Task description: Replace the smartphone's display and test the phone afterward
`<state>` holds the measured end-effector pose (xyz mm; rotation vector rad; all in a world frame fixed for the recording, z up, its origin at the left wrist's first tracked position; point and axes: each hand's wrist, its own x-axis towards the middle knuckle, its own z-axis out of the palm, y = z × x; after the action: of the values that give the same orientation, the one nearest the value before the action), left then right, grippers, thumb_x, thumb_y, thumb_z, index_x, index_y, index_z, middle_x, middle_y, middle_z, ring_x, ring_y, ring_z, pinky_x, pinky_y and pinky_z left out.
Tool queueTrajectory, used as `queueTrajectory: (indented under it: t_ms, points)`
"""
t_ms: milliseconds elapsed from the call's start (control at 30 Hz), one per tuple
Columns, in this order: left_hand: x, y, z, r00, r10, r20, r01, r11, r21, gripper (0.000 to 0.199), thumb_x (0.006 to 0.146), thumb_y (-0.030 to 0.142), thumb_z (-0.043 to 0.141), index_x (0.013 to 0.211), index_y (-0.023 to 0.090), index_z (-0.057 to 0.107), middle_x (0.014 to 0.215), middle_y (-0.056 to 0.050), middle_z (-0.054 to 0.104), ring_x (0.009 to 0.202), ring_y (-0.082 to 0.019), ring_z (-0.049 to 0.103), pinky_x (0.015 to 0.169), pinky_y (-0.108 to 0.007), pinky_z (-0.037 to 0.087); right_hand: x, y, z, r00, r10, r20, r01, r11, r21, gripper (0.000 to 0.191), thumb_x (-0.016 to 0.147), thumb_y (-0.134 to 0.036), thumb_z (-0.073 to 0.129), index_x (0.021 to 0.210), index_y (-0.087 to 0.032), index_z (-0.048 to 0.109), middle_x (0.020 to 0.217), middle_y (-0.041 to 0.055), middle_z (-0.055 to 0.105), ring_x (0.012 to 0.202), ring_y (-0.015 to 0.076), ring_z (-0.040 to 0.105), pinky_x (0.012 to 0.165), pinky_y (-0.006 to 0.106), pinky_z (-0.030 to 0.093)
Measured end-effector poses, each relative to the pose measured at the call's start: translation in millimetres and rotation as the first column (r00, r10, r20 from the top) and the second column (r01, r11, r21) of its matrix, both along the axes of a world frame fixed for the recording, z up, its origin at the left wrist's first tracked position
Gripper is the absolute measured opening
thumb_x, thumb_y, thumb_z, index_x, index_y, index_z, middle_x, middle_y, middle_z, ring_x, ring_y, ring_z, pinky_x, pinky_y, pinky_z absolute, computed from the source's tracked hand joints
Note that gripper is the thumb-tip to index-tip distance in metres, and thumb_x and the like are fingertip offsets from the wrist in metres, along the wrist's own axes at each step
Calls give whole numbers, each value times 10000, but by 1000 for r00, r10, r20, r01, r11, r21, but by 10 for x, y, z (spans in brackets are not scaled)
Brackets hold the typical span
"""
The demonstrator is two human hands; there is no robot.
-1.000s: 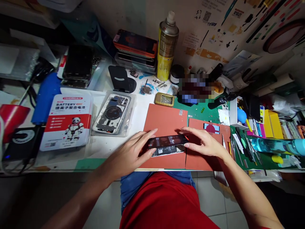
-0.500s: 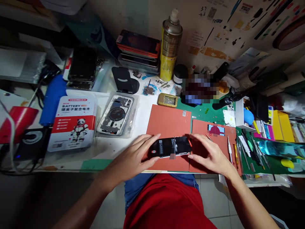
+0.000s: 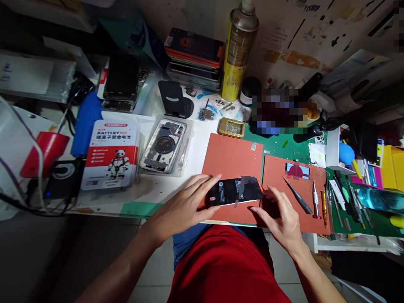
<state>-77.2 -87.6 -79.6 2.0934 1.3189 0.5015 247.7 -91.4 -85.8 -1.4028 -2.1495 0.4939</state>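
A dark phone (image 3: 225, 192) with white print lies over the reddish-brown work mat (image 3: 232, 151). My left hand (image 3: 184, 206) grips its left end, fingers along the far edge and thumb at the near edge. Just off the phone's right end is my right hand (image 3: 280, 214), its thumb and fingers apart with nothing between them. Right of that hand a grey pen-shaped tool (image 3: 297, 195), a silver screwdriver (image 3: 315, 198) and a gold screwdriver (image 3: 324, 208) lie on a second reddish mat (image 3: 274, 170).
At left stand a battery box (image 3: 110, 155) and an opened phone housing (image 3: 163, 145) in a plastic tray. Behind the mats are a gold tin (image 3: 231, 127), a phone stand (image 3: 173, 101) and a yellow spray can (image 3: 238, 54). Several hand tools (image 3: 350, 202) lie at far right.
My right hand has drawn back from the phone's right end and opened wider, uncovering the grey tool. My left hand stays on the phone. The whole view has shifted.
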Motion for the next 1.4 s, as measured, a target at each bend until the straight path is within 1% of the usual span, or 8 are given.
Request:
queueTrajectory:
  t_ms: [467, 800, 1033, 1100, 1167, 1233, 1300, 1400]
  points:
    - [34, -43, -6, 1000, 16, -2, -16, 1000, 22, 702, 1055, 346, 611, 1658, 288, 257, 1526, -102, 538, 1470, -246, 474, 1230, -435, 427, -22, 28, -27, 999, -16, -31, 15, 1000, -9, 630, 957, -394, 795, 1492, -229, 506, 1145, 111, 747, 1011, 265, 726, 876, 428, 665]
    - [30, -44, -14, 1000, 17, -8, -16, 999, 45, 709, 1051, 357, 622, 1659, 294, 263, 1509, -108, 555, 1445, -265, 511, 1207, -446, 457, -24, 33, 18, 999, -25, -40, 24, 999, -30, 574, 980, -397, 767, 1470, -237, 516, 1163, 120, 750, 1041, 275, 741, 873, 435, 673]
    - [30, -36, -29, 1000, 18, 8, -18, 999, 35, 704, 1051, 348, 613, 1659, 311, 260, 1508, -110, 553, 1437, -277, 515, 1195, -470, 467, -38, 36, 9, 998, -43, -46, 41, 998, -56, 554, 971, -383, 783, 1442, -232, 535, 1187, 119, 754, 1050, 262, 734, 888, 411, 651]
    - [31, -39, -29, 1000, 19, 12, -19, 999, 32, 700, 1050, 346, 607, 1659, 319, 262, 1505, -104, 560, 1433, -279, 523, 1191, -472, 473, -45, 36, 21, 998, -47, -34, 46, 999, -27, 482, 985, -364, 767, 1400, -222, 566, 1160, 107, 764, 1014, 247, 743, 874, 382, 643]
    - [30, -43, -28, 1000, 25, 15, -25, 999, 41, 711, 1043, 348, 614, 1661, 326, 263, 1504, -99, 566, 1433, -285, 528, 1193, -475, 473, -12, 40, 52, 997, -80, -1, 80, 996, 32, 266, 1026, -312, 706, 1266, -221, 638, 1075, 78, 780, 929, 221, 753, 831, 344, 626]
    - [26, -44, -27, 999, 29, 15, -29, 998, 47, 715, 1040, 351, 614, 1664, 331, 264, 1504, -99, 567, 1431, -290, 534, 1192, -473, 475, 88, 53, 96, 985, -168, 41, 163, 981, 104, 57, 1057, -259, 640, 1077, -221, 679, 930, 47, 768, 796, 193, 731, 748, 313, 584]
    - [16, -39, -30, 999, 32, 11, -32, 998, 47, 708, 1042, 360, 605, 1665, 335, 270, 1499, -99, 571, 1421, -296, 548, 1180, -471, 487, 253, 77, 143, 958, -275, 86, 259, 952, 160, 136, 1068, -255, 615, 951, -217, 672, 821, 34, 720, 709, 180, 679, 686, 310, 523]
    - [1, -23, -45, 1000, 23, 19, -24, 997, 69, 698, 1046, 370, 589, 1668, 330, 275, 1479, -104, 586, 1391, -305, 579, 1147, -466, 519, 532, 107, 180, 907, -366, 211, 333, 927, 175, 182, 1063, -368, 625, 1011, -206, 688, 874, 62, 687, 755, 210, 657, 683, 330, 488]
